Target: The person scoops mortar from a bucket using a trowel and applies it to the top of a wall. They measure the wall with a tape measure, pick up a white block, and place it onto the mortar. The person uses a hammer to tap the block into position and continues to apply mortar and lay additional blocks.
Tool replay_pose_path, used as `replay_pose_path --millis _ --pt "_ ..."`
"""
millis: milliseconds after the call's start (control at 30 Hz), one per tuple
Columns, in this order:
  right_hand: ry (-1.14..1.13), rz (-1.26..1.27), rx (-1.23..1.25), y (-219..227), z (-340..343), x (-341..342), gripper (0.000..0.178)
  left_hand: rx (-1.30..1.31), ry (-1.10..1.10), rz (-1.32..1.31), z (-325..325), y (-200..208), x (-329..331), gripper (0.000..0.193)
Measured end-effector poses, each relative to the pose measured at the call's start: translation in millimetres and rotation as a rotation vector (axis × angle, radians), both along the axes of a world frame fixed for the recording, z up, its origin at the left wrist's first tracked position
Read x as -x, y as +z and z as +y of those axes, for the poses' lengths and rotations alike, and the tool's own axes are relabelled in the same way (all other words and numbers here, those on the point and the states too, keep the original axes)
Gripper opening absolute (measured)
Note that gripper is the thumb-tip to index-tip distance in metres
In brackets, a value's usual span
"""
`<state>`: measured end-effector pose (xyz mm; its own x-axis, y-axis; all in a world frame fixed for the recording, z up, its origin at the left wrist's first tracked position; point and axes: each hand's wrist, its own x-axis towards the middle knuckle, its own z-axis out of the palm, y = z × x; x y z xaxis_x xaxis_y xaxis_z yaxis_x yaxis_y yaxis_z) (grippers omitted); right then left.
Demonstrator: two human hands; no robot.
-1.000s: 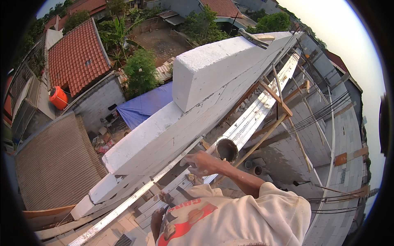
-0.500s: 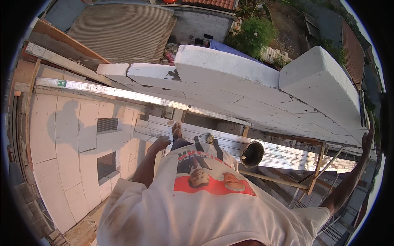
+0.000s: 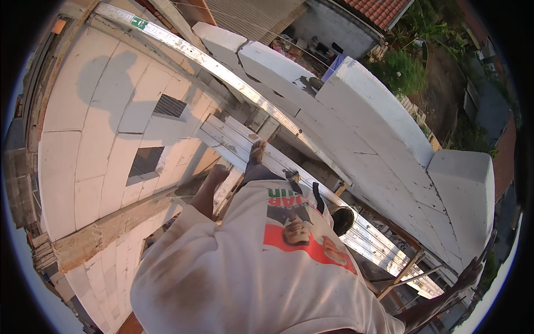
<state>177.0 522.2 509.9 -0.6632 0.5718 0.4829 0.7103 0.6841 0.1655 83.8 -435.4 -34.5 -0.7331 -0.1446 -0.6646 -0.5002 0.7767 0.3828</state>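
Observation:
My right hand [image 3: 474, 269] reaches out at the far right. Its fingers look stretched along the end of the white block wall [image 3: 384, 111], beside the last raised block [image 3: 464, 172]; whether they touch it I cannot tell. My left hand [image 3: 218, 173] hangs at my left side above the metal planks, its fingers curled and no object visible in it. A dark round bucket [image 3: 343, 220] stands on the planks, partly hidden by my shirt. Near my foot lies a small object [image 3: 292, 176], too small to name.
Long metal planks [image 3: 228, 136] form the narrow platform under me. A long shiny metal bar [image 3: 222, 75] runs between platform and wall. At left is a pale block wall [image 3: 83, 150] with two barred openings. Wooden bracing [image 3: 401, 273] stands at lower right. Roofs and ground lie far below.
My view has turned, so the wall now slants down to the right. My right arm has shifted lower in the picture. More of the bucket is hidden by my shirt.

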Motion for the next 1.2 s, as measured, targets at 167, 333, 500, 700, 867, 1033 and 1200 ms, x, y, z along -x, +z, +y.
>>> replay_pose_path --millis 167,333,500,700,867,1033,1200 --pt "0.339 0.474 0.517 -140.7 -189.1 6.2 0.041 0.073 0.238 0.401 -50.9 -0.4 86.0 0.04" --pt "0.195 0.52 1.43 -272.3 -387.6 8.5 0.019 0.138 0.015 0.715 -84.6 58.8 231.0 0.07" --pt "0.118 -0.046 1.616 -283.0 -564.2 102.0 0.029 0.355 -0.332 0.918 -104.7 106.7 335.7 0.083" --pt "0.538 -0.241 1.717 -294.1 -632.6 219.6 0.042 0.246 -0.464 1.121 -104.3 155.7 394.7 0.078" --pt "1.087 -0.142 1.139 -283.5 -687.0 331.6 0.062 0.265 -0.606 1.129 -102.8 176.4 412.9 0.08" --pt "1.24 -0.247 1.139 -291.8 -716.0 408.8 0.066 0.262 -0.779 1.165 -96.4 185.2 453.8 0.091" --pt "1.285 -0.332 1.072 -307.7 -731.5 448.8 0.061 0.336 -0.896 0.99 -100.4 173.9 474.0 0.092"
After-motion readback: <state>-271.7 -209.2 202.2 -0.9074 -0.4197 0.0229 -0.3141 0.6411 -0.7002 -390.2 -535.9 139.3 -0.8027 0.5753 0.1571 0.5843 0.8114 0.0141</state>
